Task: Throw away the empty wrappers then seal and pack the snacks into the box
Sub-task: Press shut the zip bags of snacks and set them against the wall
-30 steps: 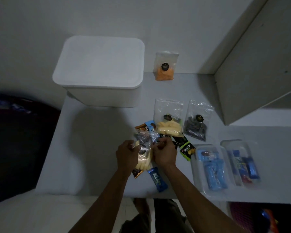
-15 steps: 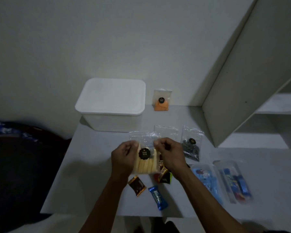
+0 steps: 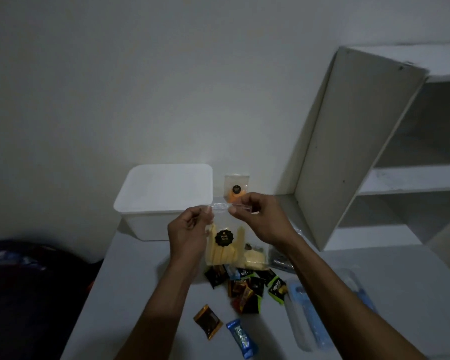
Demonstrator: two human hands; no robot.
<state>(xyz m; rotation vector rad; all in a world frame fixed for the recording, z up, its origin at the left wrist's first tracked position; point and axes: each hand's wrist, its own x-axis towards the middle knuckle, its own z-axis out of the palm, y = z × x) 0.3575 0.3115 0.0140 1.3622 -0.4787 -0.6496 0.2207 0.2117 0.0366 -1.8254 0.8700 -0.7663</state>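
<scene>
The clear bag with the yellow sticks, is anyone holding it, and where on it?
Yes. Both hands pinch the clear bag at its top strip: left hand at the left corner, right hand toward the right.

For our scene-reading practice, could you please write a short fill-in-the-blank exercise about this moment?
1. Both hands pinch the top strip of a clear bag of pale ____ sticks.
2. The white box at the back has its lid ____.
3. The blue-wrapped bar lies on the table nearest the ____ edge.

Missing words: yellow; on; front
</scene>
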